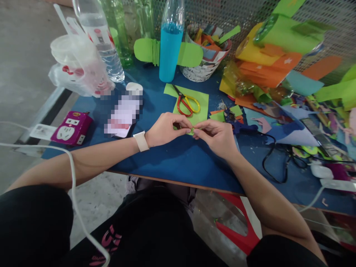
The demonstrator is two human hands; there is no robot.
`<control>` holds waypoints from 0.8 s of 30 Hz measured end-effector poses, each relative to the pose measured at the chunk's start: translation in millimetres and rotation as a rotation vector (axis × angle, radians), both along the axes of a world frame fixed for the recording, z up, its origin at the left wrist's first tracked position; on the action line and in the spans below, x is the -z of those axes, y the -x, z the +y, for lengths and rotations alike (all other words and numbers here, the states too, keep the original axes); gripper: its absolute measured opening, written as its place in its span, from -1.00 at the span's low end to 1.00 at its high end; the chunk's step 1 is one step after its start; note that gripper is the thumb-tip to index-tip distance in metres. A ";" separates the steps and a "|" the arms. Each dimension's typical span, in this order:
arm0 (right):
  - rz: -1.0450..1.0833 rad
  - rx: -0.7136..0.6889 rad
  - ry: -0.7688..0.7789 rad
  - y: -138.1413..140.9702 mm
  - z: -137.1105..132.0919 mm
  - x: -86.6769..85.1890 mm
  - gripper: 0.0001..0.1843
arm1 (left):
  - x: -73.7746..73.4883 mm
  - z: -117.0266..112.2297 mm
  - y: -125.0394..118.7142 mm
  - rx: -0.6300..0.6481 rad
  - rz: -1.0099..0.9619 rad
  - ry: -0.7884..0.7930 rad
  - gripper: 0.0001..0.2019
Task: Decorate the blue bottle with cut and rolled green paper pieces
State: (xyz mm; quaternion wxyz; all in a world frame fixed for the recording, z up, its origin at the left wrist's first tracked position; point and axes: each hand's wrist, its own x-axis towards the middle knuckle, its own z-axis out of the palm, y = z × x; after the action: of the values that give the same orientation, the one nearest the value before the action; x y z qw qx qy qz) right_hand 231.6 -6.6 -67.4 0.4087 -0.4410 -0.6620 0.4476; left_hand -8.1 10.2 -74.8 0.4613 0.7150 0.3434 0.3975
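Note:
My left hand [166, 129] and my right hand [215, 136] meet over the blue table [180, 159], fingers pinched together on a small green paper piece [190, 130]. Most of that piece is hidden by my fingertips. A white band sits on my left wrist. Just behind the hands lies a green paper sheet [203, 100] with red-and-yellow scissors [187, 104] on top of it.
A blue bottle with green paper wings [170, 50], clear bottles [101, 40] and a basket of scraps [207, 55] stand at the back. Coloured paper piles [267, 63] fill the right. A glue gun [239, 124] with black cord, a pink power strip [72, 128] and a white cable [72, 174] lie nearby.

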 end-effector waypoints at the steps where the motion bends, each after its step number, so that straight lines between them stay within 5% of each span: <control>1: 0.003 0.000 0.000 -0.1 0.1 0.3 -0.67 | 0.0 -0.1 -0.1 0.000 -0.004 -0.001 -0.96; 24: -0.037 0.023 -0.007 -0.5 -2.7 -3.0 -0.60 | -0.7 -0.6 -0.4 0.010 -0.020 0.006 -0.95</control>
State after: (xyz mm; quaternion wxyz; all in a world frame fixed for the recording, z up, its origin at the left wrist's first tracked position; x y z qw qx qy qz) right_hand 232.1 -9.4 -64.4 0.4031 -0.4552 -0.6658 0.4325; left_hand -7.7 9.6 -74.2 0.4686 0.7114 0.3364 0.4015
